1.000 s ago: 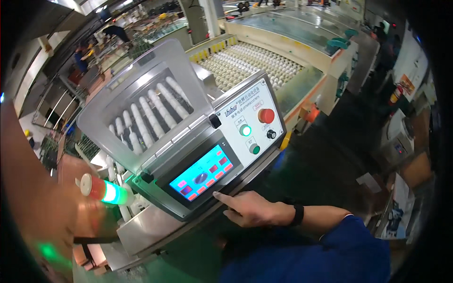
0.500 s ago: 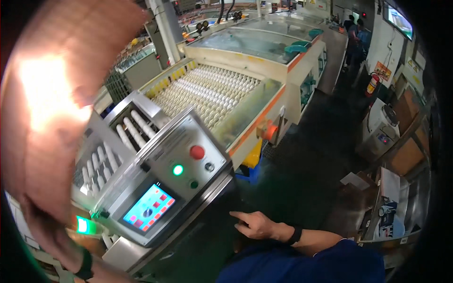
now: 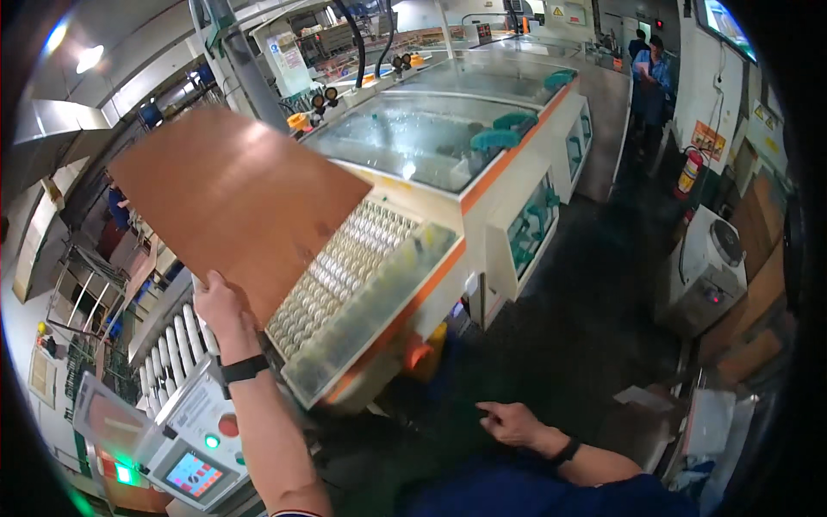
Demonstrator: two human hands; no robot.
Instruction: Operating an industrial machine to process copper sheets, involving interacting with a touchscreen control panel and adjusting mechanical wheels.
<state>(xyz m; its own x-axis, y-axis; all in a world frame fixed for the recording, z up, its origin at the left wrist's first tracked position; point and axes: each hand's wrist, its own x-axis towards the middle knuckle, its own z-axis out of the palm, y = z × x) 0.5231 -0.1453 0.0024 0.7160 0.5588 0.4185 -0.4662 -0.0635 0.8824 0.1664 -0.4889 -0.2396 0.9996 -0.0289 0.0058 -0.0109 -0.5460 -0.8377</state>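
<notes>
Machine (image 3: 448, 202): long cream body with clear lids and an orange stripe, stretching away from the person.
Sheet (image 3: 241, 189): copper-coloured, slanting beyond the left hand (image 3: 226, 312), partly covering the roller bed (image 3: 357, 254) in view; whether it touches the rollers cannot be told.
Risk: with one-handed support near a single corner, the far side could probably dip or swing; a loose hold or crooked angle might scrape the face or catch a corner on the rollers.
Control panel (image 3: 205, 422): lower left, lit screen and buttons, near the left forearm.
Left fingers: clenched on the sheet's near edge, close to its corner; those underneath are hidden, so the full wrap cannot be told.
Right fingers: index extended, the others loosely curled, grasping nothing; the right hand (image 3: 514, 424) is well apart from the sheet.
</notes>
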